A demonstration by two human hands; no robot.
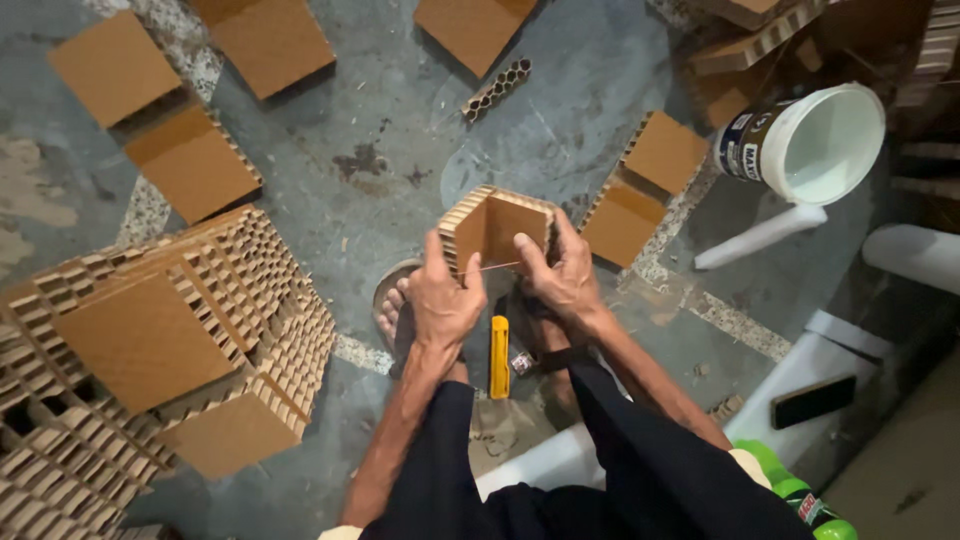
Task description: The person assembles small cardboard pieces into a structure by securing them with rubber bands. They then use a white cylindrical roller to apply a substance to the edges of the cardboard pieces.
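Head view, looking down past the person's dark-trousered knees to a worn concrete floor. Nearest the camera, a green bottle lies at lower right and a dark phone rests on a white ledge beside it. Between the feet, a yellow utility knife lies on the floor, its long axis running away from the viewer, directly below both hands and about equally near each; neither hand touches it. Just above it, the left hand and the right hand are both closed on a folded honeycomb cardboard piece, held clear of the floor with its open corner facing the viewer. The left hand clasps the left wall, thumb up along its ribbed edge; the right hand grips the right wall, fingers wrapped behind. A thin line, perhaps string or a strip edge, spans the gap between the two thumbs; what it is cannot be told. To the left, a stack of honeycomb cardboard blocks stands well apart from the hands. Farther off lie flat cardboard squares, a paired cardboard piece and, at upper right, a tipped white bucket.
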